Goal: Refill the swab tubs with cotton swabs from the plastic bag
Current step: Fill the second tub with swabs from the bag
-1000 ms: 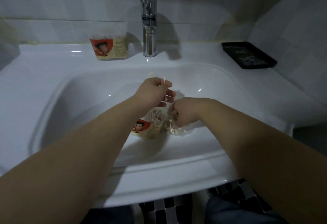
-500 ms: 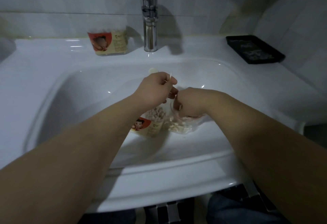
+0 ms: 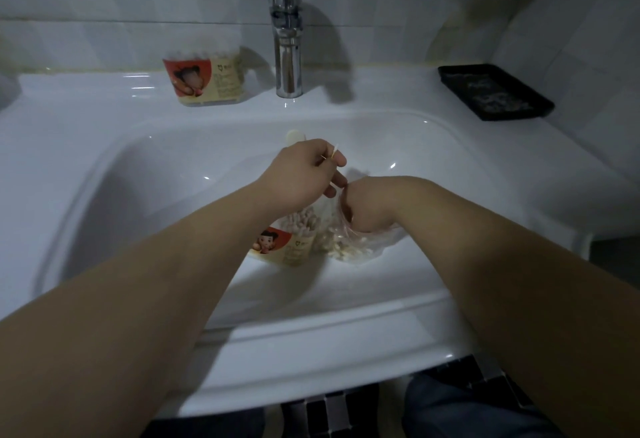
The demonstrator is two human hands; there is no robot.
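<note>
Mid-refill, by the look of it. At 6 o'clock in the sink (image 3: 166, 202): open swab tub (image 3: 294, 251), part filled, touching the plastic bag (image 3: 358, 251) at its 3 o'clock. Right hand (image 3: 369, 207) sunk in the bag mouth, fingers hidden, grip impossible to tell. Just beyond, left hand (image 3: 303, 176), fingers pinching cotton swabs (image 3: 334, 153). Next, probably: lowering these upright into the tub. At 11 o'clock, on the worktop, second tub (image 3: 207, 79).

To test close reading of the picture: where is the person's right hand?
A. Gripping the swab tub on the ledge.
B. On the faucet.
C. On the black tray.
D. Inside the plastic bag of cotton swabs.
D: the right hand reaches into the plastic bag in the sink basin, beside the open swab tub, while the left hand pinches cotton swabs above that tub.
</note>
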